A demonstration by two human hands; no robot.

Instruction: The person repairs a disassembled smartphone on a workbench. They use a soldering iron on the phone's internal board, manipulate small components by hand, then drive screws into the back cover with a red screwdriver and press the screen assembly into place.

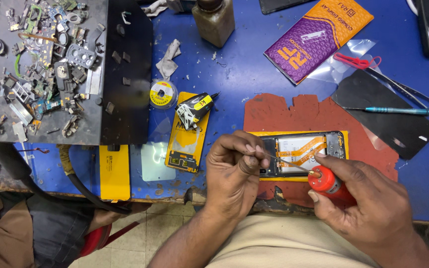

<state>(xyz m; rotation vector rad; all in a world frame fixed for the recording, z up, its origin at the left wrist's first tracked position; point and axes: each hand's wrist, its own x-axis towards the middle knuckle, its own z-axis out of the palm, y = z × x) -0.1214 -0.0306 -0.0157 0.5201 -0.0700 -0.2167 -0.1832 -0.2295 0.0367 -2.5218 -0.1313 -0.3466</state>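
The opened phone (301, 154) lies lengthwise just beyond both grips, right hand (368, 203) clamped on the red-handled tool (326, 181), left hand (234, 166) pinching thin tweezers (279, 160) (tips nearly meeting).

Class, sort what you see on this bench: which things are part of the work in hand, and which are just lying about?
In use:
left hand pinching fine tweezers
right hand holding red tool
opened phone
red mat

Lying about:
black tray of scrap parts
purple-orange packet
teal screwdriver
brown bottle
tape roll
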